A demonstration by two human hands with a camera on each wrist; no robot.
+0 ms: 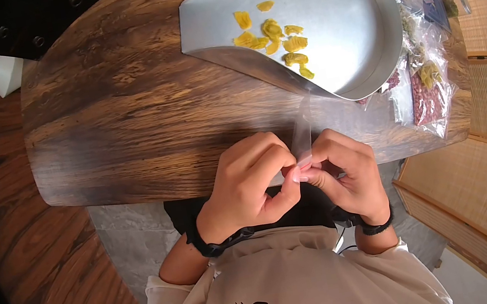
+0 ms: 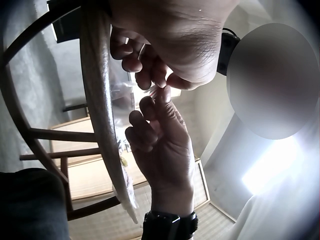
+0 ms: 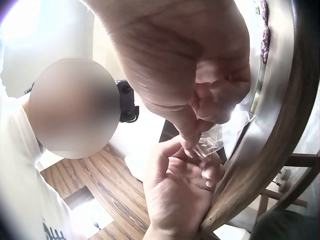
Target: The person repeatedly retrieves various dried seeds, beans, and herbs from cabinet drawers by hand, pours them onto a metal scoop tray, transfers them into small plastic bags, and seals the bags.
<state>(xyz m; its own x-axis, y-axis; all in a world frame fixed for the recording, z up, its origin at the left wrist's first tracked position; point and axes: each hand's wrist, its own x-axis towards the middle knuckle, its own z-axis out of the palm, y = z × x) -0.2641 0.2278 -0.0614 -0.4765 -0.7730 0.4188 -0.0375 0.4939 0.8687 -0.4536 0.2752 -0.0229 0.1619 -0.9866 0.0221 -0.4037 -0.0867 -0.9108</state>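
A small clear plastic bag point(image 1: 301, 136) is held at the table's near edge, its top pinched between both hands. The left hand point(image 1: 249, 183) pinches it with thumb and forefinger, and the right hand point(image 1: 350, 173) pinches it right beside, the thumbs nearly touching. In the right wrist view the clear bag point(image 3: 211, 142) hangs by the fingers of the left hand point(image 3: 180, 190), under the right hand point(image 3: 175, 60). The left wrist view has the left hand point(image 2: 170, 40) above the right hand point(image 2: 165, 145), fingertips meeting. Whether the bag holds anything cannot be told.
Beyond the hands, a metal scoop-shaped tray point(image 1: 349, 12) holds several yellow dried pieces point(image 1: 272, 28). Clear bags of dried goods point(image 1: 429, 88), some dark red, lie at the table's right side. The wooden table point(image 1: 120, 108) has its near edge just before the person's body.
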